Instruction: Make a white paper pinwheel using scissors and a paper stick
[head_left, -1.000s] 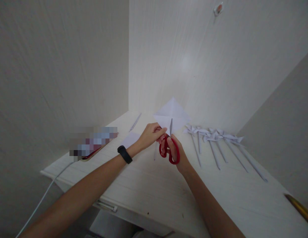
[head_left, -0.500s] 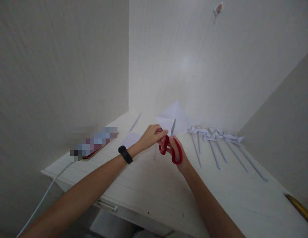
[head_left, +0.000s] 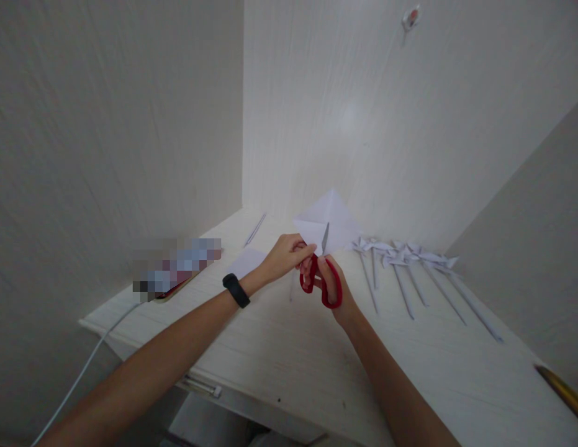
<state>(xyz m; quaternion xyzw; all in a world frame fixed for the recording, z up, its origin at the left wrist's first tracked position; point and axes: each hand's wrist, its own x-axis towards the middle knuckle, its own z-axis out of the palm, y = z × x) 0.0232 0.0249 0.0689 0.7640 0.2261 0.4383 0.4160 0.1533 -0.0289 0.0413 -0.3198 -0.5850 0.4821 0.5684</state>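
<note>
A square sheet of white paper [head_left: 338,211] with crease lines is held up above the table, one corner pointing away from me. My left hand [head_left: 289,253] pinches its near left side between thumb and fingers. My right hand [head_left: 338,292] has its fingers through the red handles of a pair of scissors [head_left: 332,298]. Their blade lies along the paper, running from the near corner toward the middle. My left fingers are close beside the handles, and part of them is hidden there.
Several paper pinwheels on rolled paper sticks [head_left: 403,253] lie at the right. Another paper sheet [head_left: 246,262] is beside my left wrist, with thin sticks [head_left: 255,228] behind it. A pixelated device with a cable [head_left: 102,338] sits at the left. Walls [head_left: 316,93] bound the table [head_left: 270,354].
The scissor blades look slightly closer together over the paper. Both hands and the sheet stay in nearly the same place.
</note>
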